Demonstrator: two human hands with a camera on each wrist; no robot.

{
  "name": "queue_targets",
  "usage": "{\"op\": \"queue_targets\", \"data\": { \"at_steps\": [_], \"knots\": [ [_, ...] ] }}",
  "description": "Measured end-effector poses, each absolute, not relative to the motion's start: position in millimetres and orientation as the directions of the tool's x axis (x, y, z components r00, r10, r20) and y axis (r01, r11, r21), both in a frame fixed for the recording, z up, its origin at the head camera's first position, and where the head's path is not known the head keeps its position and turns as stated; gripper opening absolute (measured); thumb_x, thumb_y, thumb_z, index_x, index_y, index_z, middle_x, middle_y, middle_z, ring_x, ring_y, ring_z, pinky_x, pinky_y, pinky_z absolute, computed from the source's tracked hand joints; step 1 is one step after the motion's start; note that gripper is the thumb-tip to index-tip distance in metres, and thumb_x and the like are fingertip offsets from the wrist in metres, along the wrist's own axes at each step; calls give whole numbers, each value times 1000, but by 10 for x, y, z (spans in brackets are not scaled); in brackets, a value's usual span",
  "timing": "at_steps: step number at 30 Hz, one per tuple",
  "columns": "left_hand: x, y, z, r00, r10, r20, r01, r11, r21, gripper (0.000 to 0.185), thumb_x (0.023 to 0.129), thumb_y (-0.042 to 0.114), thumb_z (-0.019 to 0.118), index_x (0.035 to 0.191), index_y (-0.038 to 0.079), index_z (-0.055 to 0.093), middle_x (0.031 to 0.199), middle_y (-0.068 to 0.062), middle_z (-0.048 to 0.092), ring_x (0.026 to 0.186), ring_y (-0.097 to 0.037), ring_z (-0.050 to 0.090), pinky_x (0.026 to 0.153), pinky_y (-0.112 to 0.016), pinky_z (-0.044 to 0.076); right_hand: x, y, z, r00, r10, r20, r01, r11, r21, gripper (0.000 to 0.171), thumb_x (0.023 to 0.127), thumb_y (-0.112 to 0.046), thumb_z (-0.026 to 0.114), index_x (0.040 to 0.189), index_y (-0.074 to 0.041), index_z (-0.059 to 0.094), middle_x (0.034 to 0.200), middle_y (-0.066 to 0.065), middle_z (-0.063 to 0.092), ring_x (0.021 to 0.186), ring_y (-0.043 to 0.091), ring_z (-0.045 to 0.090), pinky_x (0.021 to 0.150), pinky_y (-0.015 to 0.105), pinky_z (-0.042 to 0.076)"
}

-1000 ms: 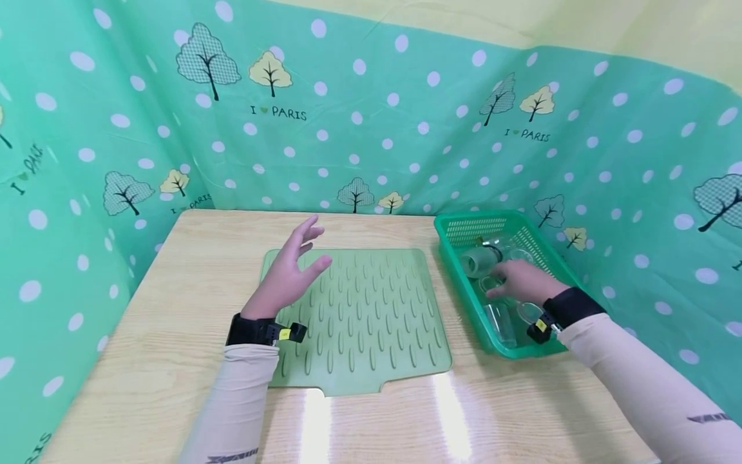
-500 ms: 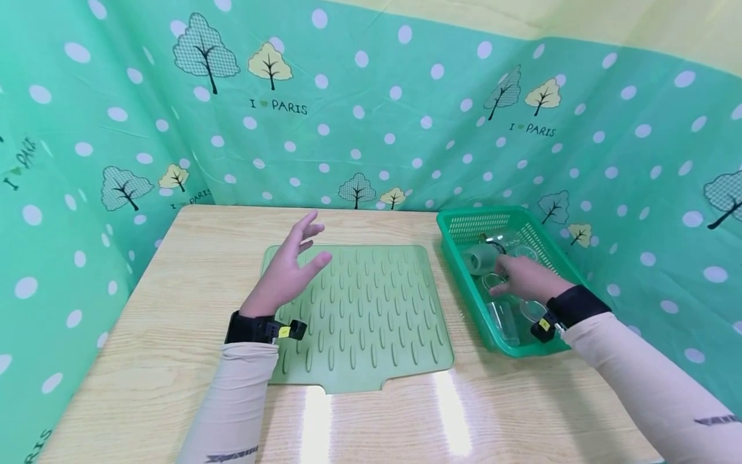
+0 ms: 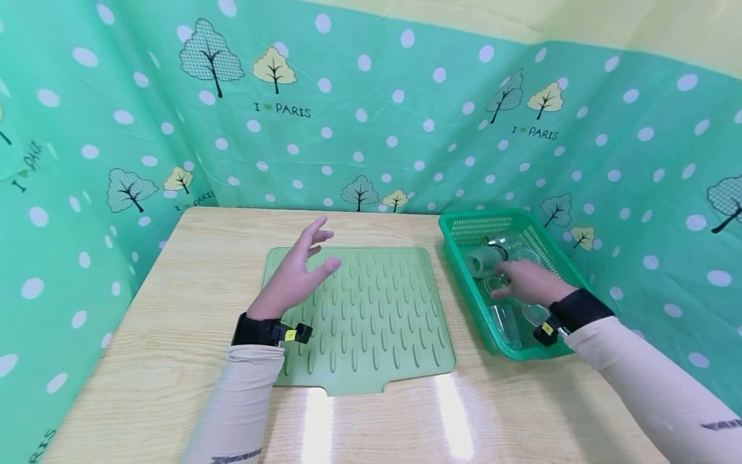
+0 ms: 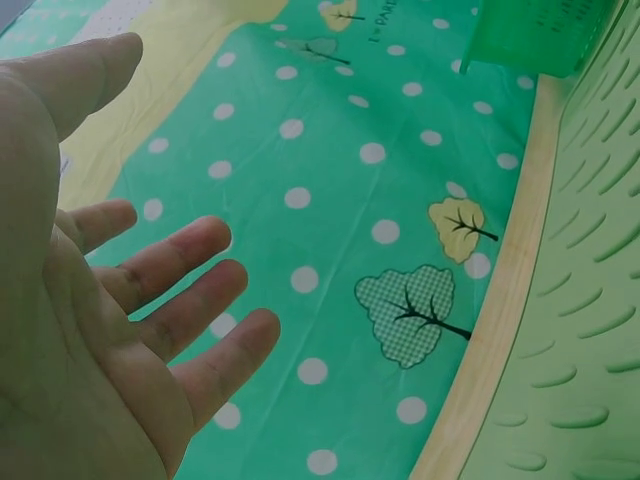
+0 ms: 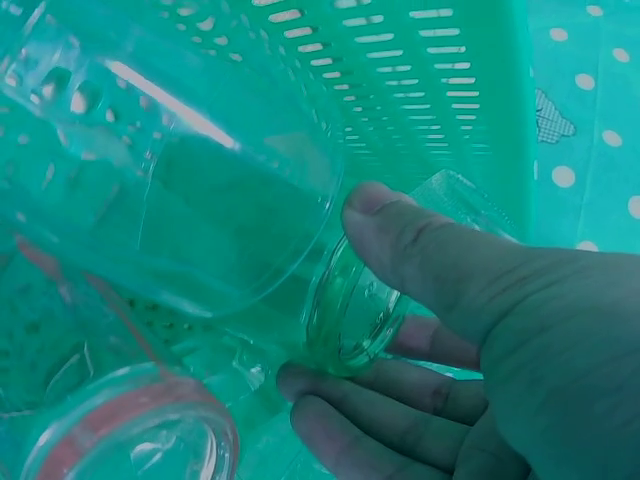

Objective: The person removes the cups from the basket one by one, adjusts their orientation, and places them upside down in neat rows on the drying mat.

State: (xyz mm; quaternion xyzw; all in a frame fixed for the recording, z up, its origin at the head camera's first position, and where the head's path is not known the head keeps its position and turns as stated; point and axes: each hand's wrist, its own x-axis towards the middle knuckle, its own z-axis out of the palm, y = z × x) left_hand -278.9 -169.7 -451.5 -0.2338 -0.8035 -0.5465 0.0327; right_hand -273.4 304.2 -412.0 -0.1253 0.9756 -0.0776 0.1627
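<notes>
My right hand [image 3: 529, 282] reaches down into a green plastic basket [image 3: 468, 298]. In the right wrist view, thumb and fingers pinch the thick rim of a small clear glass jar [image 5: 345, 315] from both sides. Beside it lies a larger clear glass [image 5: 230, 190], its mouth toward the hand. A jar with a reddish ring [image 5: 125, 425] sits at lower left of that view. My left hand [image 3: 294, 278] hovers over the left part of a pale green ridged mat [image 3: 371, 322], fingers spread and thumb apart. It holds nothing.
Also inside the basket are a frosted glass [image 3: 481, 261] and a tall clear glass [image 3: 506, 327] lying on its side. A wooden table [image 3: 156, 335] bears mat and basket. Polka-dot curtain [image 3: 371, 116] hangs close behind the table and along both sides.
The head view has shifted slightly. Both hands stay almost in place, the right one in the basket and the left one above the mat.
</notes>
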Motion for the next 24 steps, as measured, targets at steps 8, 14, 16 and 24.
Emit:
{"op": "queue_targets", "data": {
  "at_steps": [8, 14, 16, 24],
  "knots": [
    [-2740, -1622, -4507, -881, 364, 302, 417, 297, 859, 79, 103, 41, 64, 165, 35, 15, 158, -5, 42, 148, -27, 38, 123, -50, 33, -2628, 2996, -4098, -922, -302, -244, -270, 950, -155, 52, 92, -32, 79, 125, 4, 62, 117, 23, 70, 99, 36, 69, 82, 51, 60],
    [-2673, -1606, -4517, -890, 364, 274, 397, 325, 858, 80, 102, 40, 64, 165, 37, 15, 159, -4, 42, 147, -30, 41, 121, -52, 35, -2522, 2907, -3922, -940, -299, -163, -279, 951, -137, 49, 91, -36, 77, 120, 1, 64, 104, 12, 72, 72, 16, 60, 60, 35, 53],
    [-2665, -1607, -4499, -888, 363, 283, 406, 326, 854, 80, 102, 39, 65, 165, 38, 15, 159, -3, 42, 147, -30, 41, 121, -51, 35, -2497, 2875, -3772, -953, -279, -118, -263, 956, -134, 50, 91, -39, 76, 121, 0, 64, 103, 10, 72, 71, 16, 59, 58, 35, 51],
    [-2653, -1636, -4435, -882, 348, 318, 434, 334, 837, 80, 102, 45, 64, 165, 39, 16, 164, -3, 35, 149, -31, 36, 119, -55, 37, -2556, 2511, -3279, -968, -235, 82, -245, 960, -137, 55, 93, -47, 72, 124, -2, 63, 105, 13, 70, 80, 26, 63, 63, 46, 54]
  ]
}}
